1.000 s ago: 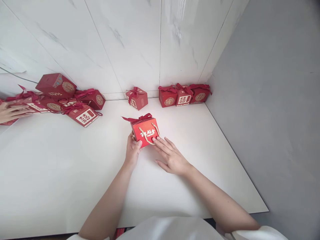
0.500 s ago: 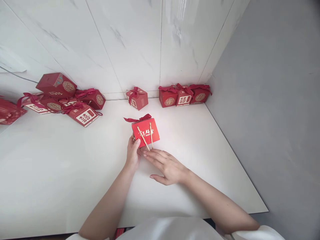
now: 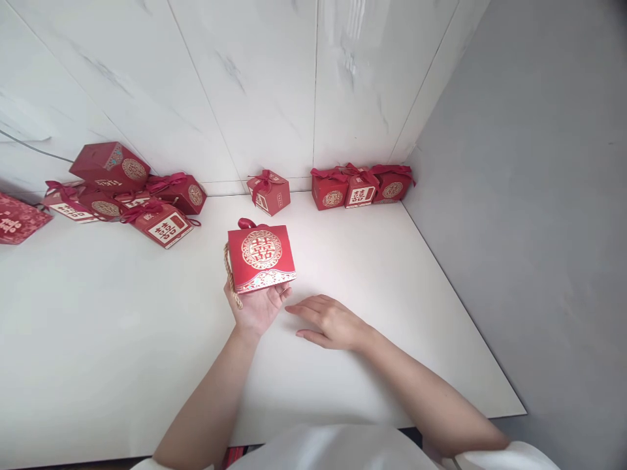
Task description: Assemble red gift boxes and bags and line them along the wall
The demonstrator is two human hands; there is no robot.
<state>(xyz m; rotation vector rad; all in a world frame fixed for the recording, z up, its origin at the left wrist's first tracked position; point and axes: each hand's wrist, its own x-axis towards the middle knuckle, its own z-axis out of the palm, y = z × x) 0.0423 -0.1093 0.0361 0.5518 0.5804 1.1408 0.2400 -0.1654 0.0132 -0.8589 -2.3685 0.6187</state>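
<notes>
Pale marble-patterned wall panels (image 3: 264, 85) rise behind a smooth white tabletop (image 3: 392, 294), with a plain grey wall (image 3: 529, 196) closing off the right side. Above the tabletop, the left hand (image 3: 257, 312) is turned palm up, its fingers curled round the underside and edge of a red cardboard box with a round gold emblem (image 3: 262, 250) and a patterned lower border. That box is tilted so its emblem faces the wearer; a twisted gold cord handle (image 3: 231, 277) hangs down its left side, beside the hand, and a dark red ribbon loop (image 3: 246, 223) shows over its far edge. The right hand (image 3: 328, 323) is empty, fingers loosely bent and thumb apart, just right of the left hand.

Straight beyond the left hand, near the wall, sits a small red faceted box with a ribbon bow (image 3: 275, 197). Farther off, beyond the right hand, three red ribbon-topped boxes (image 3: 360, 188) stand side by side, touching. Left of the left hand lies a heap of red gift boxes (image 3: 110, 166), one resting on top of others, and past it a red floral-printed container (image 3: 19, 222). Their contents are hidden.
</notes>
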